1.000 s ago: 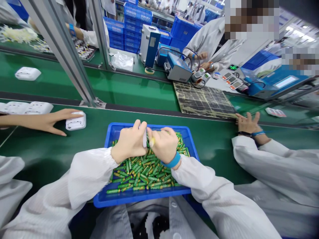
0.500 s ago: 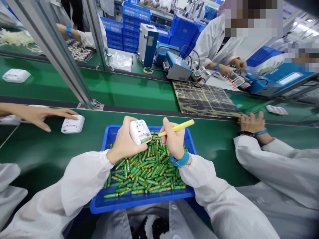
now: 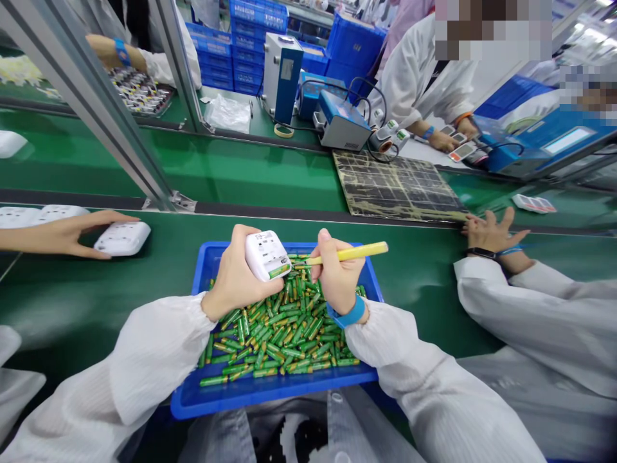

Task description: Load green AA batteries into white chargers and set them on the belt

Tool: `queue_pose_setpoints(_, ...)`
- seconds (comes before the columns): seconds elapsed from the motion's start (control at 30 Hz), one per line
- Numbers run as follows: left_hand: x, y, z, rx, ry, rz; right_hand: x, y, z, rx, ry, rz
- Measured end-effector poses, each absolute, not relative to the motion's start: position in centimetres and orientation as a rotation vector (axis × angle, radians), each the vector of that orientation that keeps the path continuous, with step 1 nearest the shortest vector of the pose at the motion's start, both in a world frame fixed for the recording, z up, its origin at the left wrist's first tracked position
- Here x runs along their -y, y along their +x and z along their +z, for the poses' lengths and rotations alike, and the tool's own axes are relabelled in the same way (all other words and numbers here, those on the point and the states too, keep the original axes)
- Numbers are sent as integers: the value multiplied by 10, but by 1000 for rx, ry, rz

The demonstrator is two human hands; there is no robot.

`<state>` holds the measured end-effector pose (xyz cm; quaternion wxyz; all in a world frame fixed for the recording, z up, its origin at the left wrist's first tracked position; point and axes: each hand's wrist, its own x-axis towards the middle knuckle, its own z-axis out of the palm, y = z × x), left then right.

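Observation:
My left hand [image 3: 236, 276] grips a white rounded plastic device [image 3: 264, 252], tilted so its back faces me. A green battery [image 3: 279, 271] lies in the slot along its lower edge. In my right hand [image 3: 340, 273], between thumb and fingers, is a slim yellow-handled tool [image 3: 364, 251]. Its thin tip points left, close to the device's lower right corner; whether they touch I cannot tell. Below both hands sits a blue tray [image 3: 241, 400] holding many loose green-and-gold batteries [image 3: 284, 334].
At left, another person's hand [image 3: 67, 235] holds a similar white device [image 3: 123, 238]. A co-worker's hands [image 3: 491, 235] rest at the bench's right. Beyond the bench edge lie a dark scratched board [image 3: 395, 186], a metal post [image 3: 96, 96] and blue test boxes [image 3: 340, 119].
The person at left has closed a hand around the white device and shifted it left. My device and tool stay nearly in place; the yellow handle now lies slightly flatter and further right.

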<state>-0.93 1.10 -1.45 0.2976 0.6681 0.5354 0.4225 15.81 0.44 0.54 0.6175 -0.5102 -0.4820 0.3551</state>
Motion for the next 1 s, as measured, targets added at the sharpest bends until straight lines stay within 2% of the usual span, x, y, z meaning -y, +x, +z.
queue_pose_setpoints(0.53,-6,-9,-13,-1435,1863,1171,-4,156,4,1046,-1170,976)
queue_pose_setpoints(0.73,-5,-10,-15,-1298,1964,1293,-11,155,-3,846,-1086,1286)
queue_pose_setpoints(1.0,-6,-12,-19,-1277,2055,1251,-25,162,1,549,-1071,1726)
